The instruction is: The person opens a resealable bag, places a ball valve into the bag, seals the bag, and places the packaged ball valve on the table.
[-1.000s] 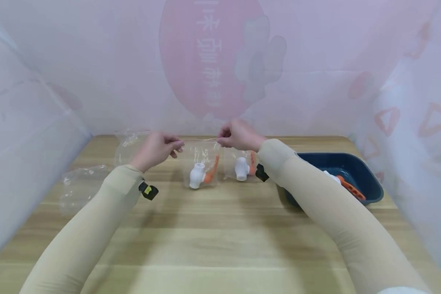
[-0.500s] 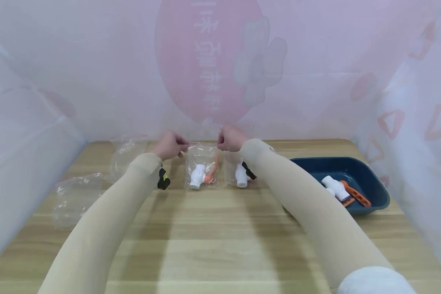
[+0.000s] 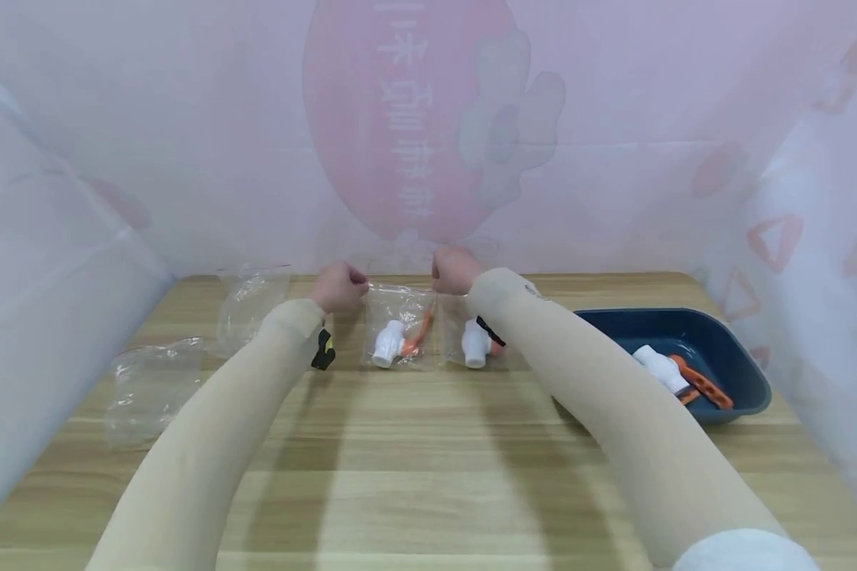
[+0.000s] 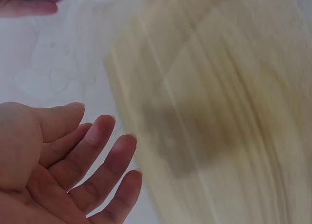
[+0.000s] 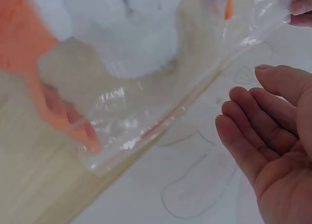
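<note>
A clear zip bag (image 3: 393, 305) lies near the table's back edge with a white ball valve (image 3: 388, 345) inside, its orange handle (image 3: 416, 337) slanting up. At the bag's top left corner is my left hand (image 3: 338, 287); in the left wrist view its fingers are loosely curled with nothing between them. My right hand (image 3: 453, 271) stands by the top right corner, and the right wrist view shows its thumb apart from its bent fingers. Partly behind my right sleeve lies a second zip bag (image 3: 451, 317) with another white valve (image 3: 474, 345).
Two flat clear bags, a front one (image 3: 153, 392) and a back one (image 3: 250, 305), lie at the left. On the right, a dark blue basin (image 3: 760, 392) holds white valve parts (image 3: 660, 366) with orange handles (image 3: 707, 386). A pale printed curtain (image 3: 257, 174) stands behind the table.
My hands have gone from pulling at the bag's top edge to resting lower beside its corners, with looser fingers. The left hand has shifted right. The valve stays inside the bag.
</note>
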{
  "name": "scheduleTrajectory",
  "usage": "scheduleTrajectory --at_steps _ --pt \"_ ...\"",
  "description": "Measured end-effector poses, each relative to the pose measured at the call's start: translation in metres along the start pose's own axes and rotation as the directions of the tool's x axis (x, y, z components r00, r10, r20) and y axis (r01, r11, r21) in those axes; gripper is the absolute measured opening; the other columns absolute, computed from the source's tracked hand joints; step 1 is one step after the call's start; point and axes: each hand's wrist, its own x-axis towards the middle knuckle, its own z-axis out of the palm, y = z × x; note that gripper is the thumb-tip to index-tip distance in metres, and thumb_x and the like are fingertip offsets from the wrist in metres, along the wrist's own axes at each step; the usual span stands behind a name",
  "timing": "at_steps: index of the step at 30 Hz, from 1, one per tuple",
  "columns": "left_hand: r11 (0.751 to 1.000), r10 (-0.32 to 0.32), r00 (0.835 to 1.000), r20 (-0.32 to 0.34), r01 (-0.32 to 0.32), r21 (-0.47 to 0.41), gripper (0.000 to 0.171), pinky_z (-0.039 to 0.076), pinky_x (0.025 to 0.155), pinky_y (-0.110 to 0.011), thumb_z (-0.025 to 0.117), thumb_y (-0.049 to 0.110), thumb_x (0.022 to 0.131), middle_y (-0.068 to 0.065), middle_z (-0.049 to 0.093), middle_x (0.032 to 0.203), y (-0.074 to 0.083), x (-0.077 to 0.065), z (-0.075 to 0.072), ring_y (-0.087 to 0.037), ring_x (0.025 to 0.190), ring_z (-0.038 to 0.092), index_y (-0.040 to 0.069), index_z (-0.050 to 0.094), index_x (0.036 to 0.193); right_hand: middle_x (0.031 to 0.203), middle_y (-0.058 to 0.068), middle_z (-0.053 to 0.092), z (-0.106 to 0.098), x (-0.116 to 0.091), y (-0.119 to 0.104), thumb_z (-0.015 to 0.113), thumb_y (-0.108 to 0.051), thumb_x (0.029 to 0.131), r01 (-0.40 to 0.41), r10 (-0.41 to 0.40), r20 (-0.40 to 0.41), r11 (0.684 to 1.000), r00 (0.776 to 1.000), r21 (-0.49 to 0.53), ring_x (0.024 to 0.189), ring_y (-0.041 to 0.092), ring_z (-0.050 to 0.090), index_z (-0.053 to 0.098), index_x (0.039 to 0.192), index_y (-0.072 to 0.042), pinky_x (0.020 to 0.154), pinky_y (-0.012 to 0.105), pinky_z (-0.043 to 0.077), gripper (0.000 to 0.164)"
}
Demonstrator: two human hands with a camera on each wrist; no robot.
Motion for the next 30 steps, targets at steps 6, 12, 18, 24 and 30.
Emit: scheduleTrajectory --at_steps 6,12,18,24,30 --pt "0.998 0.025 0.999 -0.040 -0.023 0.057 0.035 0.048 0.097 -0.051 0.056 0.016 0.101 -0.028 0.059 0.127 -0.014 0.001 -0.027 -0.042 0.116 0.057 -0.008 0.059 0.127 0.054 -0.004 0.033 -0.027 -0.030 -0.001 0.060 -0.004 0.089 0.060 -0.059 -0.009 0.997 0.998 0.042 0.050 0.009 0.028 0.044 0.054 -0.012 0.051 0.024 0.028 0.039" --pt "0.995 0.034 0.992 -0.120 -0.023 0.094 0.038 0.045 0.097 -0.057 0.053 0.018 0.102 -0.032 0.056 0.128 -0.032 -0.016 -0.073 -0.046 0.116 0.054 -0.010 0.057 0.127 0.059 -0.003 0.045 -0.052 -0.062 -0.003 0.062 -0.005 0.091 0.076 -0.075 -0.025 0.995 0.997 0.059 0.054 0.011 0.040 0.057 0.059 -0.008 0.055 0.024 0.037 0.032" --pt "0.995 0.010 0.978 -0.207 0.012 0.104 0.044 0.040 0.097 -0.064 0.051 0.023 0.103 -0.038 0.049 0.129 -0.064 -0.028 -0.110 -0.053 0.117 0.048 -0.012 0.050 0.130 0.106 0.011 0.071 -0.061 -0.092 -0.006 0.064 -0.011 0.096 0.026 -0.027 0.010 0.998 1.000 0.048 0.098 0.022 0.066 0.075 0.108 -0.002 0.088 0.035 0.053 0.018" --pt "0.989 -0.037 0.980 -0.196 0.064 0.136 0.064 0.037 0.098 -0.067 0.050 0.040 0.101 -0.042 0.041 0.132 -0.106 -0.024 -0.128 -0.056 0.120 0.042 -0.012 0.042 0.138 0.098 0.009 0.073 -0.050 -0.121 -0.007 0.068 -0.010 0.093 0.053 -0.053 -0.011 0.998 0.999 0.042 0.087 0.016 0.067 0.076 0.104 -0.001 0.081 0.030 0.055 0.016" --pt "0.990 -0.050 0.994 -0.098 0.062 0.124 0.086 0.027 0.103 -0.070 0.046 0.060 0.098 -0.043 0.025 0.144 -0.142 -0.016 -0.127 -0.061 0.129 0.027 -0.011 0.031 0.144 0.093 0.003 0.072 -0.040 -0.145 -0.008 0.067 -0.010 0.094 0.026 -0.026 0.003 0.998 1.000 0.059 0.078 0.013 0.063 0.076 0.105 -0.004 0.075 0.029 0.054 0.016"
